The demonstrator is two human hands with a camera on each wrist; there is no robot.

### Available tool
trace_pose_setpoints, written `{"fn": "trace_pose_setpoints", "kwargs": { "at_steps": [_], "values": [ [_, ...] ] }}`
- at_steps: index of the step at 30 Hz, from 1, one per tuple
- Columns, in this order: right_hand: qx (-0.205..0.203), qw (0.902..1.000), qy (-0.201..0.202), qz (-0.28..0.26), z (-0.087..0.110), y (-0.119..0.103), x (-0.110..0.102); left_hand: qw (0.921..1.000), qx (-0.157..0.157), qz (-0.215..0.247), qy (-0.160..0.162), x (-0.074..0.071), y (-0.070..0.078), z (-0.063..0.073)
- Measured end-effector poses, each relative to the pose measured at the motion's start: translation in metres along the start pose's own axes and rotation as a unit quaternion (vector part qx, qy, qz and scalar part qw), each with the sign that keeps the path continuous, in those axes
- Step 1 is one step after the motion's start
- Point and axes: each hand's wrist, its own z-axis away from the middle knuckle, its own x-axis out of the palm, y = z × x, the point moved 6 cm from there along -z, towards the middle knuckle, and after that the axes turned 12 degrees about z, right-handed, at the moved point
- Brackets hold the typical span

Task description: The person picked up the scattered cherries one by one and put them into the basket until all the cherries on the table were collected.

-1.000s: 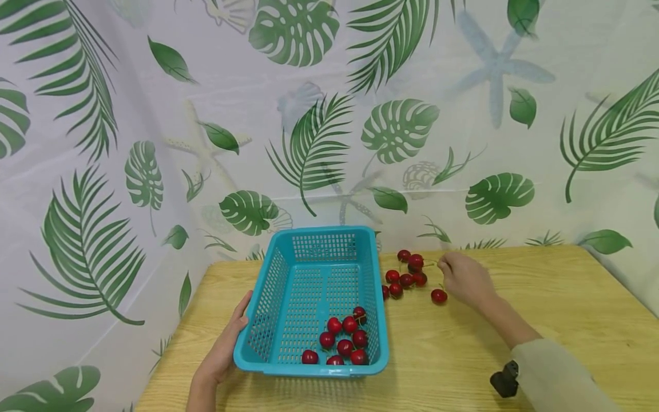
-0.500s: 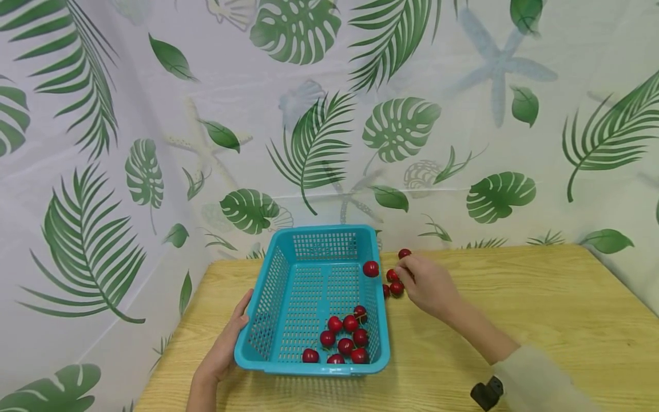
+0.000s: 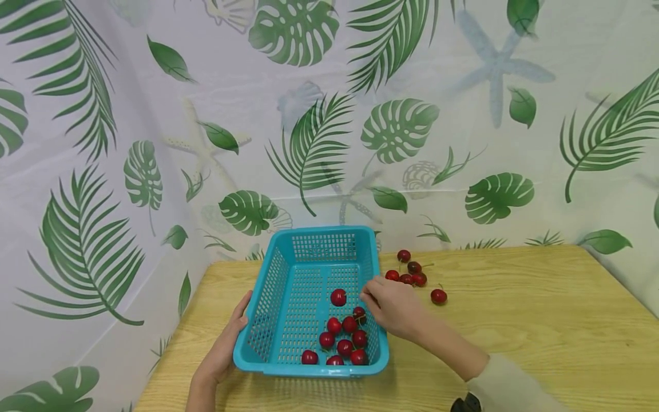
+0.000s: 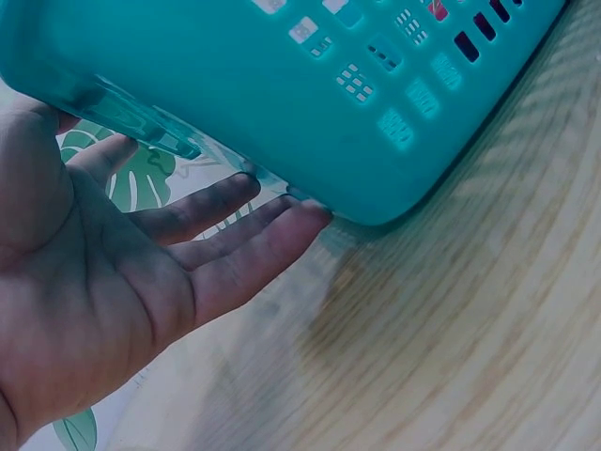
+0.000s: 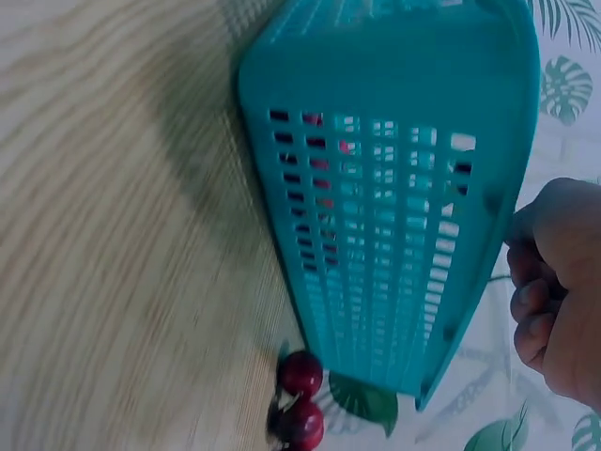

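My right hand (image 3: 399,306) is over the right rim of a blue plastic basket (image 3: 251,357), its fingers pinching a cherry's stem. The red cherry (image 3: 338,297) hangs over the basket floor. In the right wrist view the curled fingers (image 5: 531,310) show beside the rim, with a bit of thin stem at them. Several cherries (image 3: 344,347) lie in the basket's near right corner. On the left, my left hand (image 3: 221,349) rests against the basket's outer side. The left wrist view shows its fingers (image 4: 254,263) fairly straight, tips touching the wall just below the rim.
Several more cherries (image 3: 405,279) lie on the wooden table (image 3: 540,320) to the right of the basket, with a single cherry (image 3: 439,296) a little apart. A leaf-patterned cloth (image 3: 448,143) hangs behind the table and along its left side.
My right hand has moved left and nearer from the table cherries, bringing one cherry by its stem over the right rim into the basket's space. My left hand and the basket stay put.
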Motion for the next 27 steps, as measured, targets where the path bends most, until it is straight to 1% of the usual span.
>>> {"fn": "trace_pose_setpoints", "kwargs": {
  "at_steps": [5, 8, 17, 22, 27],
  "values": [
    [-0.047, 0.9983, -0.021, 0.028, -0.007, -0.023, 0.008, 1.0000, 0.002, -0.002, 0.000, 0.000, 0.000, 0.000],
    [-0.062, 0.9966, -0.033, 0.043, -0.010, -0.033, 0.015, 1.0000, 0.003, -0.001, -0.003, 0.000, 0.000, 0.000],
    [-0.073, 0.9923, -0.092, 0.039, -0.015, -0.051, 0.035, 1.0000, 0.001, -0.003, -0.004, -0.001, -0.002, -0.001],
    [-0.074, 0.9873, -0.134, 0.042, -0.017, -0.055, 0.043, 1.0000, -0.001, -0.005, -0.005, -0.001, -0.002, -0.002],
    [-0.081, 0.9795, -0.178, 0.049, -0.016, -0.058, 0.049, 1.0000, 0.002, 0.000, -0.009, -0.001, -0.001, -0.001]
  ]
}}
